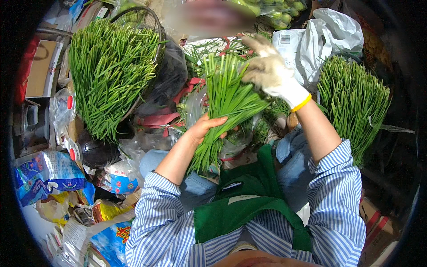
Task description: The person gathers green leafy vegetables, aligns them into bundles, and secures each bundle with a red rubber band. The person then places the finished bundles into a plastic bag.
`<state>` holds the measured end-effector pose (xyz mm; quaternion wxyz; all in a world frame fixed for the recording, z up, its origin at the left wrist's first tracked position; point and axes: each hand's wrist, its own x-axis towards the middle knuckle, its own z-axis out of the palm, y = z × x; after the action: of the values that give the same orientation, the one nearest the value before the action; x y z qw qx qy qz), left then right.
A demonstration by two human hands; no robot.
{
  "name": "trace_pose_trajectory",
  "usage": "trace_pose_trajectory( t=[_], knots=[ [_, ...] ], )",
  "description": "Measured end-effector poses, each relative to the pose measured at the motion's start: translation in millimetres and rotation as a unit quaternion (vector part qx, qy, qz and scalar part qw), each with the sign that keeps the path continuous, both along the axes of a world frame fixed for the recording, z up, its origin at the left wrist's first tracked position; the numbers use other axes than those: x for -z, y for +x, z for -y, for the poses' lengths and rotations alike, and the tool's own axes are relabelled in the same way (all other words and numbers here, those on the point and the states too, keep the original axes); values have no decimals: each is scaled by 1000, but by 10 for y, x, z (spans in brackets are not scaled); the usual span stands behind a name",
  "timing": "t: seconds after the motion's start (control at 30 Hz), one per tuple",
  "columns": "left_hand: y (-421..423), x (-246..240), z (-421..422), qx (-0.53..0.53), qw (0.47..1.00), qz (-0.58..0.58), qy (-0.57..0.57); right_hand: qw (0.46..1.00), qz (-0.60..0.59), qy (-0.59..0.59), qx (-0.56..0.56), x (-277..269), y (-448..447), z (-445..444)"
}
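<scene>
My bare left hand (207, 128) is closed around the lower part of a bunch of garlic chives (230, 93). The cut pale ends point up, away from me, and the leafy ends hang below the hand over my lap. At the bunch's upper right is my right hand (263, 65), in a white knit glove with a tan coating and a yellow cuff. Its fingers are spread and slightly blurred, with nothing visible between them. Whether its fingertips touch the stalks cannot be made out. Loose chive scraps (200, 55) lie beyond the bunch.
A basket (161, 36) packed with upright chives stands on the left. Another mass of chives (353, 103) is on the right, beside a white plastic bag (328, 43). Red straps (160, 119) lie near my left forearm. Packaging bags (50, 175) crowd the lower left.
</scene>
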<state>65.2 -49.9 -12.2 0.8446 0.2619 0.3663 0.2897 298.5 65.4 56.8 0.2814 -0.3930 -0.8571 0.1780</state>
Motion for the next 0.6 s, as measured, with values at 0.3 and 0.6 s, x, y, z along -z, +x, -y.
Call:
trace_pose_trajectory(
  t=[0.3,0.6],
  knots=[
    [-94,47,-21,4,1000,-8,12,990,14,-21,142,1,571,-356],
    [-87,15,-12,42,999,1,9,990,48,-35,128,26,284,-180]
  ],
)
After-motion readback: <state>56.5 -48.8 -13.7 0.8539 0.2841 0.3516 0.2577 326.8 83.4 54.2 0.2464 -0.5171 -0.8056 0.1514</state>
